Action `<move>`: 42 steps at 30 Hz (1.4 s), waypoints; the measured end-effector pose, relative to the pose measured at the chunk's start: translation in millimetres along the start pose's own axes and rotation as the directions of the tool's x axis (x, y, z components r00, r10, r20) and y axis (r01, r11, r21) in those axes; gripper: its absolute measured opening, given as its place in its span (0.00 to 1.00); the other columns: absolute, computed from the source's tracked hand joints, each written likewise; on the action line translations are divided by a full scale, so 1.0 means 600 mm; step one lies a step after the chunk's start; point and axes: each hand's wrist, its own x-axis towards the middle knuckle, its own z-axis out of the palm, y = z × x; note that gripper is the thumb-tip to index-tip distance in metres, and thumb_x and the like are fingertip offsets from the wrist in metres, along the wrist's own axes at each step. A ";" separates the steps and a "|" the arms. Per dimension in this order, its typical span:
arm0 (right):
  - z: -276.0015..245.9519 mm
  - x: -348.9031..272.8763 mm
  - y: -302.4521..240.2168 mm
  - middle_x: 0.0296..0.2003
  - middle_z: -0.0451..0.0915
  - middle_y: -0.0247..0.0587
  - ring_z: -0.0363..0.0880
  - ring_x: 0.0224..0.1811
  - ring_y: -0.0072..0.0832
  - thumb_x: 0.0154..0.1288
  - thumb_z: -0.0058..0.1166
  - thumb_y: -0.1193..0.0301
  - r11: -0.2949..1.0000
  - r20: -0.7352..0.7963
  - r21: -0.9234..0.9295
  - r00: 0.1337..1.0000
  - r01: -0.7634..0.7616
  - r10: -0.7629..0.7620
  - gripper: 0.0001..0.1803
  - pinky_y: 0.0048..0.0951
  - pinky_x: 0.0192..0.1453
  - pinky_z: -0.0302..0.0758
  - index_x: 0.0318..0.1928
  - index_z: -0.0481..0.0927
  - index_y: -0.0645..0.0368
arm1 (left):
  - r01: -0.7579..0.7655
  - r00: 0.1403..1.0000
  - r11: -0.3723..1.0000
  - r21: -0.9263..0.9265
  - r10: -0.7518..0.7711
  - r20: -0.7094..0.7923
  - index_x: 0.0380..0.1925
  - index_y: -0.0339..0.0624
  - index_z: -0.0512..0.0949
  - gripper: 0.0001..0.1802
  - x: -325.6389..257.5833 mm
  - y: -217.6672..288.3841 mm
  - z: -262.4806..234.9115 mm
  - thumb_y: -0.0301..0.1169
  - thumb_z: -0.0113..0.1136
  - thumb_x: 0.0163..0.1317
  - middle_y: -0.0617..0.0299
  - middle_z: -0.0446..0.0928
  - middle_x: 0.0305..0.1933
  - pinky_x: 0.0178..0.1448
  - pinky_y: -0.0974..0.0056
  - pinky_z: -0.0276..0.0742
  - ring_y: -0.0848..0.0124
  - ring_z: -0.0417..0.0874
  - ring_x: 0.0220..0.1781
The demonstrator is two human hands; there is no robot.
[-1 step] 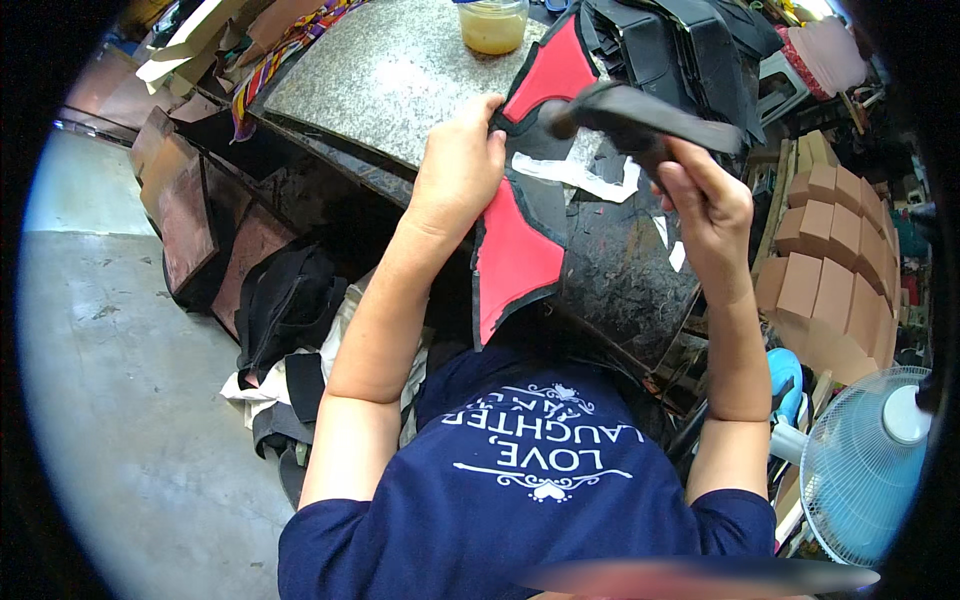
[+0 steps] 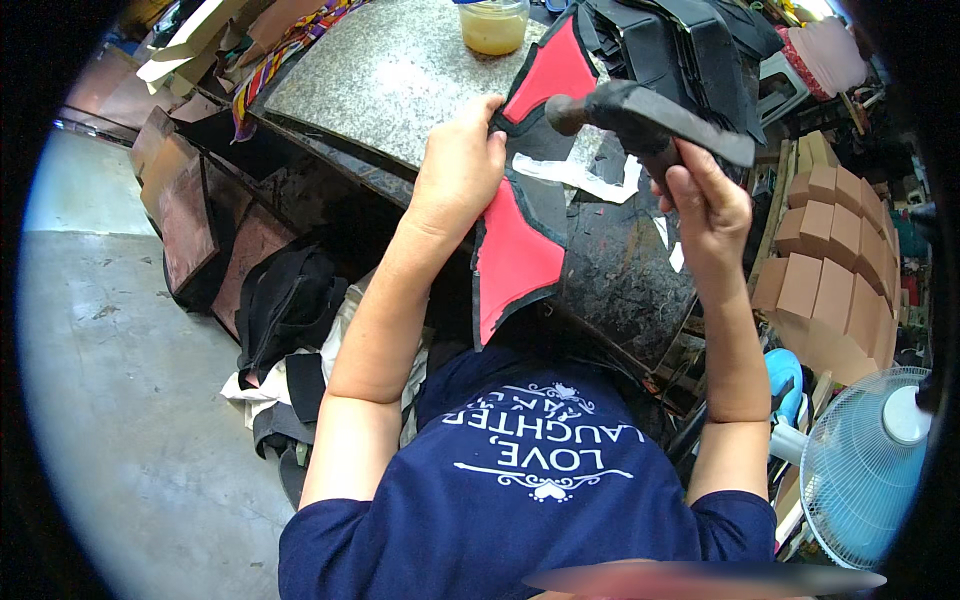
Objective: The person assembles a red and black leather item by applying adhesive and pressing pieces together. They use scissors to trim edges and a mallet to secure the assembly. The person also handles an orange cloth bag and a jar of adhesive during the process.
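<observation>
My left hand (image 2: 462,168) is closed on the narrow middle of a long red piece with black edging (image 2: 520,250), perhaps leather or cloth. One wide end points away from me; the other hangs past the near edge of the dark worktable (image 2: 625,290). In my right hand (image 2: 708,205) is a hammer (image 2: 660,115), gripped by its handle close under the head. Its round face is near the far half of the red piece, apparently above the table. White strips of paper or tape (image 2: 580,178) lie on the table between my hands.
A speckled stone slab (image 2: 370,75) covers the table's far left, with a tub of yellowish liquid (image 2: 493,28) on it. Stacked black pieces (image 2: 670,50) stand behind the hammer. At right are piled brown boxes (image 2: 830,240) and a fan (image 2: 865,465); a black bag (image 2: 290,300) lies at left.
The hammer has shifted slightly to the right and looks less blurred. My left hand and the red piece have stayed in place.
</observation>
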 end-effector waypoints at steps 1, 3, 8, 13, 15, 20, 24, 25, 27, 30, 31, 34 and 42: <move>0.000 -0.002 -0.001 0.39 0.86 0.46 0.84 0.32 0.29 0.70 0.59 0.68 0.952 0.147 -0.300 0.989 0.054 -0.010 0.16 0.29 0.41 0.80 0.56 0.83 0.57 | 0.010 1.000 1.000 0.000 -0.010 0.005 0.55 0.38 0.78 0.20 0.001 -0.001 -0.001 0.26 0.60 0.61 0.39 0.82 0.46 0.54 0.52 0.79 0.44 0.84 0.49; 0.000 0.000 -0.003 0.38 0.86 0.46 0.86 0.35 0.35 0.69 0.61 0.65 0.884 0.264 -0.462 0.940 -0.074 0.217 0.15 0.31 0.42 0.81 0.53 0.84 0.55 | -0.033 0.999 0.999 0.008 0.033 -0.009 0.55 0.38 0.78 0.20 0.004 -0.003 -0.003 0.27 0.60 0.61 0.38 0.82 0.44 0.53 0.52 0.79 0.44 0.84 0.48; -0.015 0.010 -0.019 0.38 0.87 0.44 0.85 0.30 0.32 0.68 0.61 0.65 0.825 0.092 -0.536 0.984 0.180 -0.155 0.19 0.29 0.37 0.80 0.57 0.83 0.54 | 0.034 0.999 0.999 -0.015 -0.034 -0.009 0.55 0.39 0.78 0.20 0.006 -0.007 -0.004 0.27 0.60 0.62 0.39 0.82 0.37 0.47 0.54 0.80 0.46 0.86 0.41; 0.008 0.005 -0.011 0.36 0.87 0.44 0.87 0.33 0.33 0.69 0.60 0.63 0.904 0.187 -0.412 0.982 0.112 -0.036 0.18 0.32 0.36 0.80 0.55 0.84 0.56 | 0.023 0.999 0.998 -0.050 -0.025 -0.036 0.55 0.39 0.78 0.20 0.002 -0.005 -0.001 0.28 0.61 0.62 0.40 0.82 0.35 0.43 0.54 0.79 0.48 0.86 0.37; 0.008 0.006 -0.006 0.37 0.87 0.42 0.86 0.35 0.38 0.67 0.61 0.58 0.800 0.319 -0.591 0.941 0.101 0.117 0.17 0.34 0.36 0.80 0.54 0.85 0.46 | 0.009 0.999 0.999 -0.041 -0.010 -0.036 0.55 0.39 0.78 0.20 0.003 -0.006 -0.001 0.28 0.61 0.62 0.40 0.82 0.36 0.45 0.54 0.79 0.48 0.86 0.39; 0.012 0.014 -0.008 0.36 0.87 0.46 0.87 0.34 0.36 0.66 0.63 0.67 0.939 0.062 -0.311 0.989 0.148 -0.135 0.14 0.29 0.38 0.81 0.50 0.86 0.57 | 0.014 1.000 0.998 -0.055 -0.014 -0.002 0.56 0.39 0.78 0.21 -0.002 -0.015 -0.003 0.29 0.61 0.62 0.39 0.83 0.40 0.49 0.54 0.79 0.46 0.86 0.43; 0.045 0.018 -0.005 0.32 0.84 0.44 0.83 0.31 0.41 0.68 0.61 0.62 0.850 0.303 -0.514 0.951 0.113 0.057 0.17 0.33 0.35 0.78 0.56 0.84 0.49 | -0.043 0.999 0.999 -0.029 0.042 -0.020 0.56 0.39 0.78 0.21 -0.001 -0.020 0.000 0.29 0.61 0.62 0.39 0.83 0.40 0.48 0.54 0.79 0.46 0.86 0.43; 0.045 0.019 -0.002 0.30 0.83 0.41 0.83 0.29 0.38 0.68 0.59 0.58 0.790 0.315 -0.575 0.949 0.214 -0.028 0.17 0.33 0.32 0.77 0.56 0.84 0.41 | -0.045 0.999 0.999 -0.015 0.045 -0.019 0.56 0.39 0.78 0.21 -0.001 -0.019 0.000 0.29 0.61 0.62 0.39 0.83 0.39 0.48 0.54 0.79 0.47 0.86 0.42; 0.037 0.018 0.004 0.24 0.79 0.36 0.81 0.25 0.34 0.69 0.57 0.54 0.657 0.328 -0.676 0.935 0.333 -0.136 0.18 0.34 0.27 0.75 0.57 0.83 0.32 | 0.003 1.000 1.000 -0.010 -0.003 -0.004 0.56 0.39 0.78 0.21 -0.003 -0.014 -0.001 0.29 0.62 0.62 0.40 0.83 0.37 0.46 0.55 0.79 0.48 0.86 0.40; 0.015 0.011 0.016 0.34 0.87 0.40 0.86 0.33 0.38 0.69 0.58 0.57 0.933 0.146 -0.340 0.987 0.117 -0.071 0.17 0.35 0.34 0.79 0.57 0.84 0.41 | 0.087 0.996 0.996 -0.034 -0.087 0.021 0.55 0.38 0.78 0.20 -0.002 -0.004 -0.006 0.28 0.61 0.62 0.40 0.83 0.37 0.47 0.53 0.79 0.47 0.85 0.41; 0.009 0.002 0.019 0.40 0.87 0.45 0.87 0.36 0.40 0.69 0.58 0.57 0.965 0.089 -0.254 0.995 0.066 -0.045 0.18 0.35 0.38 0.81 0.56 0.84 0.45 | 0.086 0.996 0.995 -0.043 -0.086 0.016 0.54 0.37 0.78 0.19 -0.001 0.000 -0.008 0.26 0.60 0.61 0.39 0.83 0.40 0.50 0.52 0.79 0.45 0.85 0.44; 0.014 -0.013 0.035 0.39 0.86 0.46 0.87 0.36 0.40 0.69 0.58 0.57 0.834 0.275 -0.547 0.956 0.071 0.099 0.18 0.36 0.39 0.81 0.56 0.83 0.45 | 0.109 0.994 0.994 -0.015 -0.109 0.025 0.53 0.36 0.78 0.19 0.001 0.002 -0.014 0.25 0.60 0.61 0.38 0.82 0.42 0.53 0.50 0.79 0.43 0.84 0.47; -0.070 -0.075 0.023 0.28 0.78 0.31 0.80 0.28 0.33 0.56 0.67 0.59 0.732 0.367 -0.623 0.929 0.275 -0.037 0.21 0.34 0.31 0.76 0.52 0.86 0.33 | 0.190 0.981 0.953 -0.236 -0.191 0.021 0.55 0.36 0.75 0.22 0.005 -0.074 -0.009 0.29 0.63 0.60 0.51 0.75 0.24 0.37 0.57 0.75 0.65 0.77 0.27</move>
